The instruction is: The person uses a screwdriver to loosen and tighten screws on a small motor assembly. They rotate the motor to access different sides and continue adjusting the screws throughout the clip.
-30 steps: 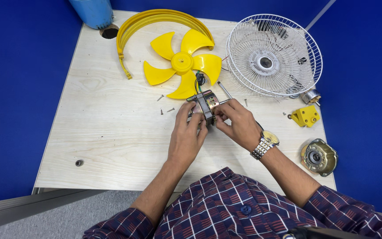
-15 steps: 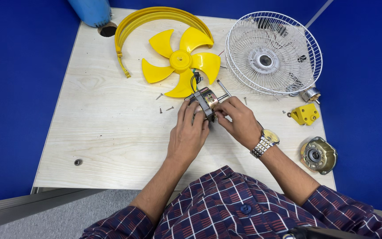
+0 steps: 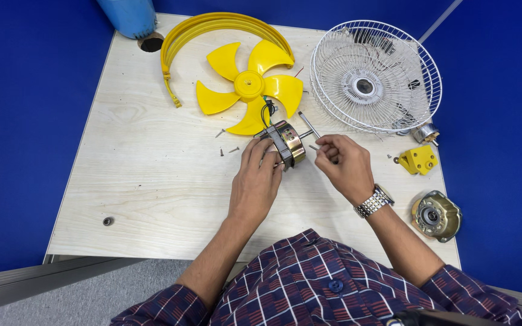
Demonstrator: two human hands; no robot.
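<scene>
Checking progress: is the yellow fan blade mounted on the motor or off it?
Off. The yellow fan blade lies flat on the table; the left hand holds the motor.

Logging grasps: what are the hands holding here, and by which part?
Left hand grips the round brass-coloured metal motor core by its near side. Right hand pinches something small by its fingertips; what it is cannot be told.

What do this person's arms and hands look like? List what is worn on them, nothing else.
Both hands are bare: no gloves and no rings that show. The right hand has a silver metal link watch on its wrist. The left hand has a bare wrist. Both forearms are uncovered; the plaid shirt sleeves, dark blue and maroon with white lines, are pushed up near the elbows.
</scene>
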